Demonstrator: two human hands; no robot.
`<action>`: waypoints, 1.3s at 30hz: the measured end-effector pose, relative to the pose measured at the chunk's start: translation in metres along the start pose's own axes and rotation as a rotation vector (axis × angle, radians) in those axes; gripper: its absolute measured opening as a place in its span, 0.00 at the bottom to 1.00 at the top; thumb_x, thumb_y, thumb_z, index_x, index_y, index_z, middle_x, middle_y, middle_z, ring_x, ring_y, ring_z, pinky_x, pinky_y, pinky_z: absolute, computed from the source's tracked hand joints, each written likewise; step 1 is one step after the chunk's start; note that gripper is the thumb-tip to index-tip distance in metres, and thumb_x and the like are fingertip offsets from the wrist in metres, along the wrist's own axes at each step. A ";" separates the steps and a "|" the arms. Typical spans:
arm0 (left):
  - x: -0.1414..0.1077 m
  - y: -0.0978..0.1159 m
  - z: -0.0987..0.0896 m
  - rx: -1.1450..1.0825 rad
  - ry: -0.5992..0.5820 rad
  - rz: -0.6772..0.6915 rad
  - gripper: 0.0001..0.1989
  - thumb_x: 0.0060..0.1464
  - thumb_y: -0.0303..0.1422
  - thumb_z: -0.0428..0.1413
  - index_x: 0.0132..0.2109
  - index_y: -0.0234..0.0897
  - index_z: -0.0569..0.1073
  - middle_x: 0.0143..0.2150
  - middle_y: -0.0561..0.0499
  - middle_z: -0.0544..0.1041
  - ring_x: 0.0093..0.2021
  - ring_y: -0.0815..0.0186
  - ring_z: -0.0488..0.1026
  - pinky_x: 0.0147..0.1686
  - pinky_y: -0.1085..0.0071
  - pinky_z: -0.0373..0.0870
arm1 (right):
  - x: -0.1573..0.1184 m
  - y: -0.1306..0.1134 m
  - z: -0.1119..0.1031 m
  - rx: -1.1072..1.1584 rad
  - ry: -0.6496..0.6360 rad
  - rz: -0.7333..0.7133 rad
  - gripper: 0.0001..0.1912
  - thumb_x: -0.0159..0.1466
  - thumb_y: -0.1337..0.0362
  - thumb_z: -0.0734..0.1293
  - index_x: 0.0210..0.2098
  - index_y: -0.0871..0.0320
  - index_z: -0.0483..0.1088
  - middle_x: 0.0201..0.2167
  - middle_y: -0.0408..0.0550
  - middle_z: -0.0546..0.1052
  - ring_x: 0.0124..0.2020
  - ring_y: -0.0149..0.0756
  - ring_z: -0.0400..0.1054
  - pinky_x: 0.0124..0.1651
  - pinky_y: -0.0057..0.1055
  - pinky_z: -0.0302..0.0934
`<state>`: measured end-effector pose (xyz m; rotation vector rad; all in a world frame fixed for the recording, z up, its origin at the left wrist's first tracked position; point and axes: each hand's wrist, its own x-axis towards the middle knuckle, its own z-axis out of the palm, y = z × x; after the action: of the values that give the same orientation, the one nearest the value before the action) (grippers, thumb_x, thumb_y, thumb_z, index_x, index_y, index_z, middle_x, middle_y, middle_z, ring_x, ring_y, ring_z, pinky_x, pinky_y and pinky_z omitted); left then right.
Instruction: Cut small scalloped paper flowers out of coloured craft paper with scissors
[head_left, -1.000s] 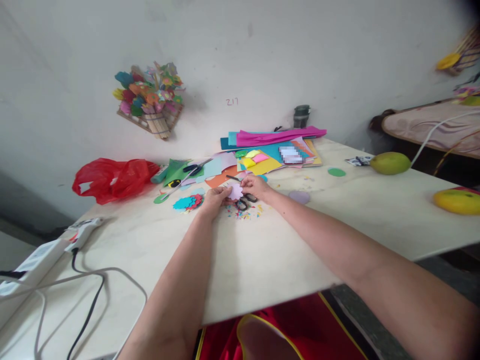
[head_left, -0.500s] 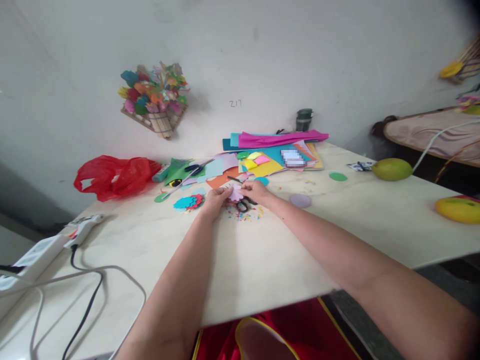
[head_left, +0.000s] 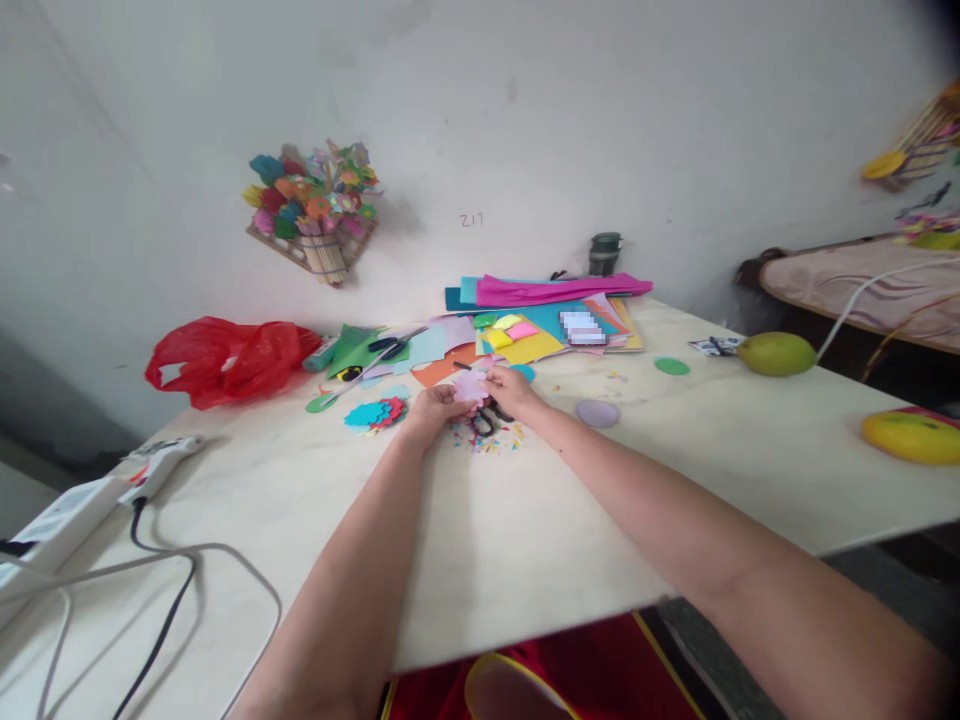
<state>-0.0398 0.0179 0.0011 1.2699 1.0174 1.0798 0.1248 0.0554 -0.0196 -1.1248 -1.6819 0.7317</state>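
A lilac paper flower (head_left: pixel 470 387) with a scalloped edge is held between both hands above the table. My left hand (head_left: pixel 435 412) pinches its lower left side. On its right edge, the fingers of my right hand (head_left: pixel 511 390) are closed. Black-handled scissors (head_left: pixel 483 424) lie just below the flower, partly hidden by my right hand. Small coloured paper scraps (head_left: pixel 491 442) are scattered around the handles. Left of my left hand sit blue scalloped pieces (head_left: pixel 365 415) and red ones (head_left: pixel 393 410), overlapping. A lilac paper circle (head_left: pixel 598 413) rests to the right.
Coloured sheets (head_left: pixel 442 340) and a phone (head_left: pixel 583 328) lie at the back. A second pair of scissors (head_left: pixel 390 346) is near a red plastic bag (head_left: pixel 232 360). Cables and a power strip (head_left: pixel 64 515) are at the left, mangoes (head_left: pixel 778 354) at the right.
The lilac flower is turned to show more of its face, with my left hand slightly lower on it. The whole view has shifted a little.
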 end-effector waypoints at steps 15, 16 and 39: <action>-0.002 -0.002 -0.002 -0.032 0.075 0.015 0.16 0.34 0.37 0.69 0.27 0.32 0.73 0.25 0.49 0.77 0.26 0.66 0.75 0.31 0.70 0.72 | 0.000 -0.020 -0.046 -0.519 0.299 0.358 0.14 0.63 0.59 0.57 0.37 0.57 0.71 0.39 0.52 0.76 0.41 0.42 0.69 0.40 0.33 0.59; -0.002 -0.002 -0.002 -0.043 0.073 0.016 0.16 0.34 0.37 0.69 0.28 0.32 0.73 0.25 0.49 0.77 0.26 0.66 0.75 0.31 0.70 0.72 | 0.000 -0.020 -0.049 -0.554 0.306 0.377 0.14 0.63 0.60 0.57 0.38 0.57 0.72 0.41 0.53 0.76 0.43 0.43 0.69 0.41 0.34 0.59; 0.001 -0.004 -0.008 -0.345 0.200 0.109 0.08 0.45 0.29 0.63 0.31 0.30 0.72 0.28 0.48 0.78 0.29 0.66 0.77 0.31 0.73 0.73 | -0.033 -0.059 -0.019 -1.038 -0.220 -0.166 0.21 0.61 0.56 0.62 0.48 0.62 0.73 0.42 0.63 0.77 0.47 0.53 0.69 0.50 0.43 0.55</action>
<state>-0.0476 0.0206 -0.0032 0.9602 0.8684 1.4209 0.1257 0.0008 0.0252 -1.5790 -2.3943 -0.2100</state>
